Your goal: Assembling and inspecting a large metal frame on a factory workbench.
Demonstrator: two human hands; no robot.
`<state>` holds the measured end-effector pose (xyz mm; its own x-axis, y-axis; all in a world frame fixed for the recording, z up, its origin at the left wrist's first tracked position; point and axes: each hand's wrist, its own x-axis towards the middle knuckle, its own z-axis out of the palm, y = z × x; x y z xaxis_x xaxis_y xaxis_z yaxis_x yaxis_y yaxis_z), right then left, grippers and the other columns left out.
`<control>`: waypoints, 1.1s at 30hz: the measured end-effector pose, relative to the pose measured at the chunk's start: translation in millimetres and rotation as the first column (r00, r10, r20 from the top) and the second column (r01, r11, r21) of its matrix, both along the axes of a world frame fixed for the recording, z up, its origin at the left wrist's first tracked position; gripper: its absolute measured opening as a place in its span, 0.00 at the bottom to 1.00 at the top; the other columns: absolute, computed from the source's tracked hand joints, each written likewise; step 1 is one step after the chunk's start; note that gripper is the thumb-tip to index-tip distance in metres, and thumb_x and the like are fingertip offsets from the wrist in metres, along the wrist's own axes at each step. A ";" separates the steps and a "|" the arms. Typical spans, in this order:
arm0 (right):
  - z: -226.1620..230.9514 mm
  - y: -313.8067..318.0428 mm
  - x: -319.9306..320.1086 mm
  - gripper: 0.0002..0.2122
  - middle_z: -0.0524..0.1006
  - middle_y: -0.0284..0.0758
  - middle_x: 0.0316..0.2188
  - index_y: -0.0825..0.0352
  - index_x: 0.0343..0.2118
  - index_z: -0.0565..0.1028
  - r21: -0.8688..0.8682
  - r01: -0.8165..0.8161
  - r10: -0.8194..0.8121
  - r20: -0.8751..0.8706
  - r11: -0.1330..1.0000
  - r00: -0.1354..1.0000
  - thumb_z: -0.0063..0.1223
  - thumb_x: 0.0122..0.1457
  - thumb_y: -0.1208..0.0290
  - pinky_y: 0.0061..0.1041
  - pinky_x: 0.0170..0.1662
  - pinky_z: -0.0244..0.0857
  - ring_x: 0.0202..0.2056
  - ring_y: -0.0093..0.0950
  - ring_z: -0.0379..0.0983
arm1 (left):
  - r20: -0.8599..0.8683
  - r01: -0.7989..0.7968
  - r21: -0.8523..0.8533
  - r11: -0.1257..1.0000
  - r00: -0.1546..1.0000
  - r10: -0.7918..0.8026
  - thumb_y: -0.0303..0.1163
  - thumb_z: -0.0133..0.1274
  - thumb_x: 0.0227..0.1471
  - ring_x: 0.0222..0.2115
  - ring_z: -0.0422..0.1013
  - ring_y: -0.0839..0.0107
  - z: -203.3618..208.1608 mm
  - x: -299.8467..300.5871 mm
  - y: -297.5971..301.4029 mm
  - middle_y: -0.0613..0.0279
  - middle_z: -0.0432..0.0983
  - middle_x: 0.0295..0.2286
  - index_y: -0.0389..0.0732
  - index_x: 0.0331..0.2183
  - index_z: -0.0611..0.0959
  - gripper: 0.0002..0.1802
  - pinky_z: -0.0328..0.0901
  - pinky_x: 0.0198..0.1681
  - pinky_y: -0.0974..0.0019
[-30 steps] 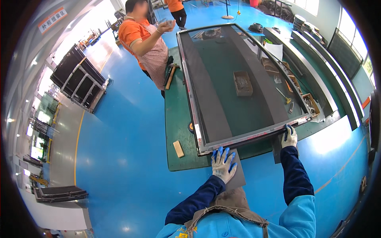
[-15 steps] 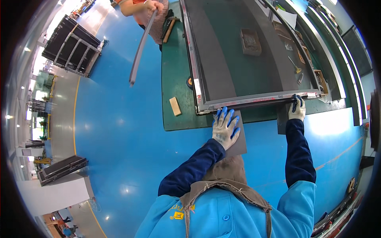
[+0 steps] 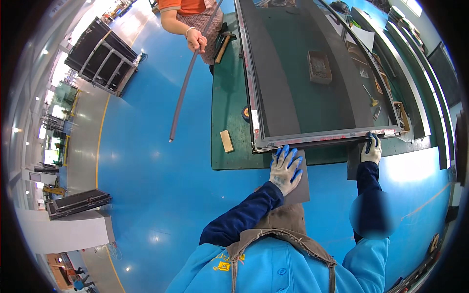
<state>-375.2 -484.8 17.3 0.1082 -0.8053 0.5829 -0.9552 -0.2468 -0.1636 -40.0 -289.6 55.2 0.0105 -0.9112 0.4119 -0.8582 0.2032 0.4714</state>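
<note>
A large dark framed screen (image 3: 322, 139) lies on a green table (image 3: 228, 163), its near edge toward me. My left hand (image 3: 286, 173), in a white glove with blue fingertips, lies flat with fingers apart on a grey flat strip (image 3: 298, 194) that juts out beneath the near edge. Its fingertips reach the frame. My right hand (image 3: 371, 149), gloved alike, has its fingers bent over the frame near the right corner. Beside it a second grey strip (image 3: 352, 163) sticks out. What lies under both palms is hidden.
At the far left of the table a co-worker's hand (image 3: 196, 40) holds a long grey bar (image 3: 181, 105). On the table are a wooden block (image 3: 226, 141), a hammer (image 3: 223, 48) and a tape roll (image 3: 245, 113). Long profiles (image 3: 410, 78) run along the right.
The view has shifted, so the table appears lower and farther right. The co-worker's bar has swung to a lower angle. Both my hands keep their places at the frame's near edge.
</note>
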 end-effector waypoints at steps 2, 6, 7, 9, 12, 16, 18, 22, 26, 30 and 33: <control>-4.5 -6.0 6.7 0.22 0.69 0.36 0.51 0.56 0.50 0.70 0.018 -0.026 0.025 0.016 0.999 1.000 0.54 0.48 0.76 0.33 0.51 0.64 0.47 0.39 0.70 | 0.021 -0.043 -0.022 0.999 0.999 0.044 0.39 0.55 0.45 0.61 0.50 0.49 0.6 7.5 1.0 0.55 0.62 0.55 0.44 0.47 0.75 0.25 0.47 0.61 0.44; -30.5 -20.4 -21.9 0.19 0.71 0.41 0.49 0.62 0.49 0.71 0.145 0.012 -0.016 0.022 0.989 1.000 0.52 0.51 0.76 0.31 0.52 0.65 0.48 0.40 0.70 | 0.030 0.044 0.038 0.998 0.999 -0.046 0.43 0.47 0.45 0.61 0.48 0.47 -2.3 8.9 2.2 0.51 0.58 0.57 0.41 0.50 0.72 0.29 0.44 0.61 0.44; -34.9 -23.3 -34.3 0.19 0.71 0.42 0.50 0.62 0.50 0.71 0.044 -0.087 0.086 0.034 0.995 0.996 0.51 0.53 0.76 0.31 0.52 0.65 0.48 0.40 0.70 | -0.007 0.055 0.000 0.998 0.998 -0.055 0.43 0.47 0.45 0.61 0.48 0.47 -3.2 4.8 0.8 0.50 0.58 0.57 0.40 0.50 0.72 0.29 0.44 0.61 0.44; -39.2 -28.1 -48.5 0.20 0.70 0.42 0.49 0.61 0.51 0.70 0.055 -0.148 0.145 0.050 0.987 0.988 0.50 0.53 0.77 0.30 0.52 0.65 0.48 0.40 0.71 | -0.076 0.064 -0.009 0.998 0.995 -0.065 0.41 0.48 0.46 0.62 0.47 0.46 3.6 5.8 3.3 0.49 0.58 0.57 0.39 0.49 0.72 0.28 0.44 0.61 0.44; -35.0 -31.4 -49.3 0.21 0.70 0.41 0.49 0.61 0.51 0.70 0.019 -0.109 0.107 0.063 0.994 0.992 0.51 0.52 0.79 0.29 0.52 0.65 0.47 0.39 0.71 | -0.022 0.002 -0.101 0.995 1.000 -0.005 0.39 0.49 0.46 0.62 0.48 0.46 -4.7 -0.3 0.8 0.49 0.58 0.57 0.38 0.48 0.72 0.27 0.45 0.61 0.43; -22.9 -16.7 -16.4 0.18 0.70 0.41 0.48 0.62 0.46 0.72 -0.087 -0.068 0.068 -0.007 0.994 0.998 0.51 0.50 0.79 0.33 0.50 0.66 0.45 0.42 0.71 | -0.058 0.008 0.078 0.997 0.998 -0.003 0.39 0.51 0.46 0.61 0.49 0.49 9.0 2.8 4.5 0.51 0.61 0.56 0.41 0.46 0.74 0.23 0.49 0.59 0.44; -16.5 -15.4 -3.2 0.18 0.71 0.41 0.48 0.62 0.46 0.72 -0.057 -0.080 0.079 -0.011 0.995 0.997 0.51 0.49 0.79 0.33 0.49 0.66 0.45 0.42 0.71 | 0.013 -0.010 0.042 0.999 1.000 0.010 0.39 0.52 0.46 0.61 0.50 0.51 1.9 7.5 3.7 0.54 0.62 0.55 0.43 0.45 0.75 0.22 0.50 0.59 0.44; -2.7 -3.6 5.7 0.20 0.71 0.40 0.47 0.61 0.45 0.72 -0.038 -0.077 0.078 0.030 0.996 0.997 0.53 0.45 0.78 0.34 0.49 0.65 0.45 0.41 0.70 | -0.034 0.015 -0.023 1.000 0.999 -0.016 0.40 0.52 0.47 0.61 0.50 0.51 1.8 5.3 1.1 0.55 0.61 0.56 0.44 0.45 0.75 0.22 0.49 0.59 0.45; -2.0 -1.1 -2.2 0.21 0.70 0.39 0.47 0.59 0.45 0.71 -0.035 -0.011 0.011 -0.003 0.999 1.000 0.54 0.44 0.78 0.33 0.50 0.63 0.46 0.40 0.69 | 0.000 0.005 0.010 1.000 1.000 -0.005 0.40 0.53 0.47 0.61 0.50 0.51 0.2 0.6 -1.3 0.56 0.60 0.56 0.45 0.46 0.76 0.22 0.49 0.59 0.46; 1.5 1.7 -0.7 0.22 0.70 0.38 0.47 0.58 0.45 0.71 0.020 0.026 -0.026 -0.012 0.999 1.000 0.54 0.44 0.78 0.33 0.50 0.63 0.47 0.40 0.68 | -0.015 -0.006 0.018 1.000 1.000 0.006 0.40 0.53 0.47 0.61 0.50 0.52 0.9 -0.6 1.2 0.56 0.60 0.57 0.46 0.46 0.76 0.23 0.50 0.58 0.46; 2.8 3.5 1.2 0.21 0.70 0.38 0.47 0.58 0.45 0.71 -0.005 0.023 -0.023 -0.009 1.000 1.000 0.55 0.44 0.78 0.33 0.50 0.63 0.46 0.40 0.69 | -0.008 -0.021 0.023 1.000 1.000 0.021 0.39 0.54 0.47 0.60 0.51 0.51 1.1 -0.9 0.6 0.57 0.61 0.56 0.47 0.46 0.76 0.22 0.51 0.58 0.46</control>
